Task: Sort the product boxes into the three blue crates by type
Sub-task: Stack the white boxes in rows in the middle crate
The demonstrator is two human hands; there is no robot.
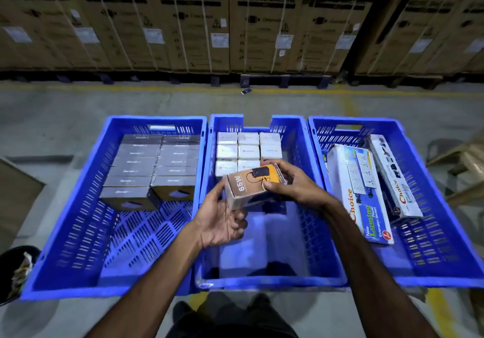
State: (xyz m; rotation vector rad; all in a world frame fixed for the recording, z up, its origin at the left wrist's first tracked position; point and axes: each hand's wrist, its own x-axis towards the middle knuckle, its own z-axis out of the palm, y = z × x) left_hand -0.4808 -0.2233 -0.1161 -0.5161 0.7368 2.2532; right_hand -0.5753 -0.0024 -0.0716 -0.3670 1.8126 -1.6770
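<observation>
Three blue crates stand side by side on the floor. Above the middle crate (pixel 262 282) I hold a small orange and white box marked 65W (pixel 246 183). My right hand (pixel 293 183) grips its far end with thumb and fingers. My left hand (pixel 222 220) cups its near lower corner, fingers curled under it. The middle crate holds several small white boxes (pixel 247 152) in rows at its far end. The left crate (pixel 78 280) holds several dark grey boxes (pixel 146 170). The right crate (pixel 445 272) holds two long white extension-socket boxes (pixel 361 188).
Tall brown washing-machine cartons (pixel 235 29) line the back behind a yellow floor line. A black bin (pixel 15 269) sits at the lower left, a cardboard sheet (pixel 18 193) at the left edge, a wooden pallet (pixel 466 170) at the right. My shoes (pixel 222 311) are just behind the middle crate.
</observation>
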